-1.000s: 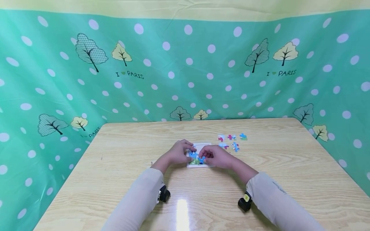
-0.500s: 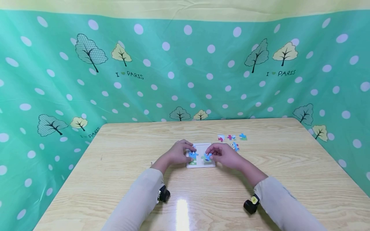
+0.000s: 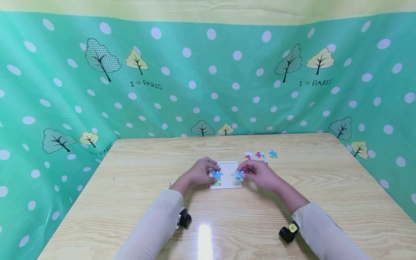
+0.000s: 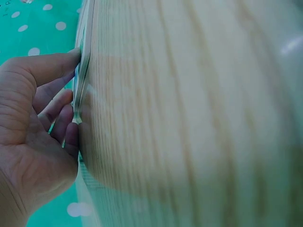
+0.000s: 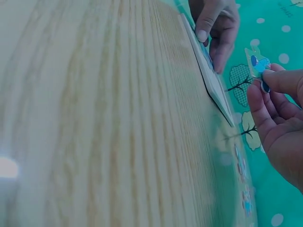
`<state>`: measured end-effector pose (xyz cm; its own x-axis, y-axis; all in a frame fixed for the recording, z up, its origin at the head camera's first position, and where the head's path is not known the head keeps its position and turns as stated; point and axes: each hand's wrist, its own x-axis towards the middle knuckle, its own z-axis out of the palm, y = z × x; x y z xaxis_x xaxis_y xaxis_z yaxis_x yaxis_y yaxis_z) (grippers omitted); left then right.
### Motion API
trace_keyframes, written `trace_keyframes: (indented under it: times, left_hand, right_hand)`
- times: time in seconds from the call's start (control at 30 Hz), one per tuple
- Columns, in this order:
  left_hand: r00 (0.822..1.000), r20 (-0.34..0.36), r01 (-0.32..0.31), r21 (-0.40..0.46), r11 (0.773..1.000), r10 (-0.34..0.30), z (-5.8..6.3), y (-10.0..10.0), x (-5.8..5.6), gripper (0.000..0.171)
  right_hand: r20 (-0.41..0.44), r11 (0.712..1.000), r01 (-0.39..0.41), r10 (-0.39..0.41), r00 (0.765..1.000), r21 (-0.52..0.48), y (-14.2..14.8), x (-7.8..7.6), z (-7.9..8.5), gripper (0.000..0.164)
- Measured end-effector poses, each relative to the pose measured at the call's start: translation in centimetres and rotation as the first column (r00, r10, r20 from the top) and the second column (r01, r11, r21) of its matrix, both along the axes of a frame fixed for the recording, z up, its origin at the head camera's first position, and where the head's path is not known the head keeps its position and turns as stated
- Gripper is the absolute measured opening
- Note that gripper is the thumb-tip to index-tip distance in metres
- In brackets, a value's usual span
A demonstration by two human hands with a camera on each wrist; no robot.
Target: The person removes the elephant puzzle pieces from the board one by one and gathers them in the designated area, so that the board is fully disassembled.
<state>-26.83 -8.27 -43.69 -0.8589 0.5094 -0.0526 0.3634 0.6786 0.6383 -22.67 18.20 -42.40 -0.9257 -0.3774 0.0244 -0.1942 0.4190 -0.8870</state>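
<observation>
A jigsaw puzzle piece [image 3: 239,175], blue and green, is pinched between the thumb and fingers of my right hand [image 3: 260,175], over the right side of the white puzzle board [image 3: 229,184]. The right wrist view shows this piece [image 5: 259,64] raised above the board, its picture side partly covered by the thumb. My left hand [image 3: 200,172] rests on the board's left side, thumb and fingertips spread over blue and green pieces [image 3: 216,174] lying there. In the left wrist view, the left thumb and fingers [image 4: 57,66] touch along the board's edge.
Beyond the board to the right lie loose pieces: a red and white one [image 3: 248,155], another [image 3: 260,155], and a blue and green one [image 3: 273,154]. Another is mostly hidden behind my right hand. A polka-dot curtain [image 3: 208,72] hangs behind the wooden table [image 3: 146,162].
My right hand has lifted the blue and green piece off the board's lower part and carried it to the right, uncovering white board in the middle. My left hand has stayed in place.
</observation>
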Motion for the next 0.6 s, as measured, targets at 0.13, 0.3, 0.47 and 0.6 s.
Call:
trace_keyframes:
  times: [0.13,0.3,0.47,0.6]
  left_hand:
    - [1.0,0.006,-0.003,0.009,1.0,0.003,0.0,0.0,0.0,0.038]
    - [1.0,0.013,-0.01,0.017,1.0,0.01,0.0,0.0,0.0,0.038]
    - [1.0,0.009,-0.006,0.017,1.0,0.005,0.0,0.0,0.0,0.038]
    - [1.0,0.006,-0.003,0.01,1.0,0.003,-0.1,0.1,0.0,0.038]
  right_hand:
    - [0.0,1.0,0.015,-0.015,1.0,-0.023,0.5,0.3,0.1,0.016]
    - [0.002,0.997,0.024,-0.024,1.0,-0.067,1.0,0.6,0.3,0.017]
    - [-0.009,0.996,0.029,-0.03,1.0,-0.087,1.8,0.8,0.4,0.018]
    - [-0.015,0.996,0.043,-0.044,0.999,-0.072,2.4,0.8,0.4,0.018]
